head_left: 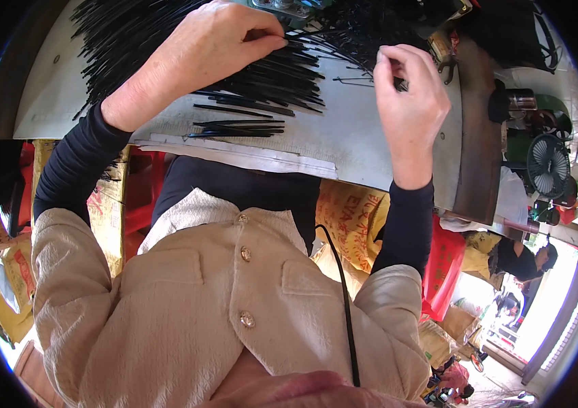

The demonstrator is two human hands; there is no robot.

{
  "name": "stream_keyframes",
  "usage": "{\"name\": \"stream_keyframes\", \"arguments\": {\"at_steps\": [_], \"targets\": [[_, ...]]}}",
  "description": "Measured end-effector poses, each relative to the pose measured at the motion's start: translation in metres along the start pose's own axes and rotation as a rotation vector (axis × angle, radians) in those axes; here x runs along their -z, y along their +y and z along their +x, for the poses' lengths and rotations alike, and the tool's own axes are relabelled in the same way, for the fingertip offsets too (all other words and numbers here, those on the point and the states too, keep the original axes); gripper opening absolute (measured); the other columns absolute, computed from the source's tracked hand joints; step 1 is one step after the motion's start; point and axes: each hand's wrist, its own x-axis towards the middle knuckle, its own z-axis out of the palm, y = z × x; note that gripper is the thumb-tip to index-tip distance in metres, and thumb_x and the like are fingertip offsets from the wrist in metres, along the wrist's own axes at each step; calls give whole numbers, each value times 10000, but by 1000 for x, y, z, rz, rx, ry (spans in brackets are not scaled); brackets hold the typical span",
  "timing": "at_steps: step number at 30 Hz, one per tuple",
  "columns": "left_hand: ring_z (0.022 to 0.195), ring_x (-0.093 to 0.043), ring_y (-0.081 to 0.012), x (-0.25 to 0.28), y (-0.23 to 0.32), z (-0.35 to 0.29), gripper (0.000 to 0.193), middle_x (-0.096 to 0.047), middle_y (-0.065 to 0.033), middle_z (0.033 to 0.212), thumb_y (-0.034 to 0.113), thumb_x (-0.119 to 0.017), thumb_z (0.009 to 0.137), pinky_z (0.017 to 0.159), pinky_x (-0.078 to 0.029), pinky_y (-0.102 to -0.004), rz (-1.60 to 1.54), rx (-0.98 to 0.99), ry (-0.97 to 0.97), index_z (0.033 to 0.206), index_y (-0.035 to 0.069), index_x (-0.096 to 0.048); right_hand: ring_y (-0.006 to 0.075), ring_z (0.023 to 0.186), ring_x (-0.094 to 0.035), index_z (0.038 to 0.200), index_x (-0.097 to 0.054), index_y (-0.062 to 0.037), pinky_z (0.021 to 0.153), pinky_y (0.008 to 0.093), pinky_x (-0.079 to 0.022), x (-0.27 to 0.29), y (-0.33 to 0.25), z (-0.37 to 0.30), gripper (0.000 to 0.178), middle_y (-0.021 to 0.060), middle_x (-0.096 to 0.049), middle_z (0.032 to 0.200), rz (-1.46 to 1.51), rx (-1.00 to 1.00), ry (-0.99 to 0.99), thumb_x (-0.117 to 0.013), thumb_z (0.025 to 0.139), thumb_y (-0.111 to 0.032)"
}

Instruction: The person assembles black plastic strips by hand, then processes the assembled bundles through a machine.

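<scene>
A big pile of thin black strips [119,51] lies on the pale worktable [364,146], with a smaller row of strips [238,128] near its front edge. My left hand [214,44] is over the pile, thumb and forefinger pinched at the end of a black strip [312,32] that runs off to the right. My right hand [413,92] is raised at the right of the table, fingers curled and closed. Something dark shows between its fingers, too small to name. Beyond and between my hands is a tangled heap of black pieces [364,30].
At the top edge stands a green metal device [289,7], partly cut off. Pliers [447,62] lie right of the heap, by the wooden table edge [477,136]. A fan [548,165] stands farther right. Yellow sacks [353,217] are under the table; another person [520,262] is in the background.
</scene>
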Motion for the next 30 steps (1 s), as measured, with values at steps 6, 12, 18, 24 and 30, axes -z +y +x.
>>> {"name": "stream_keyframes", "arguments": {"at_steps": [6, 12, 18, 24, 30], "targets": [[694, -636, -127, 4, -4, -7, 197, -685, -80, 800, 176, -630, 889, 666, -515, -229, -237, 161, -72, 1013, 37, -693, 175, 666, -632, 846, -599, -81, 576, 248, -503, 10, -40, -4, 94, 17, -610, 838, -196, 147, -239, -657, 774, -62], [738, -648, -135, 2, -7, -12, 197, -686, -76, 825, 169, -636, 886, 690, -531, -240, -212, 85, -33, 1016, 32, -690, 104, 680, -638, 901, -649, -4, 623, 229, -523, 7, -17, 9, 95, 55, -650, 790, 610, -551, -269, -646, 807, -19], [712, -650, -125, -4, 9, -8, 183, -680, -72, 807, 153, -646, 878, 680, -539, -245, -296, 106, -20, 1007, 28, -687, 136, 691, -651, 940, -644, 36, 658, 241, -546, -4, -12, 7, 132, 94, -658, 811, 911, -776, -307, -642, 825, -28], [679, -638, -87, -6, 12, -8, 158, -668, -54, 784, 119, -637, 883, 664, -544, -224, -451, 221, -117, 988, 1, -646, 165, 731, -662, 983, -635, 33, 666, 272, -561, -17, -10, 4, 158, 89, -652, 846, 1077, -803, -275, -614, 851, -51], [683, -653, -101, -9, -10, -5, 189, -682, -76, 824, 141, -624, 898, 641, -559, -230, -649, 240, -119, 1027, 3, -619, 192, 742, -662, 984, -639, 8, 668, 287, -557, -25, -16, 18, 160, 80, -651, 882, 1196, -677, -285, -621, 847, -74]]}}
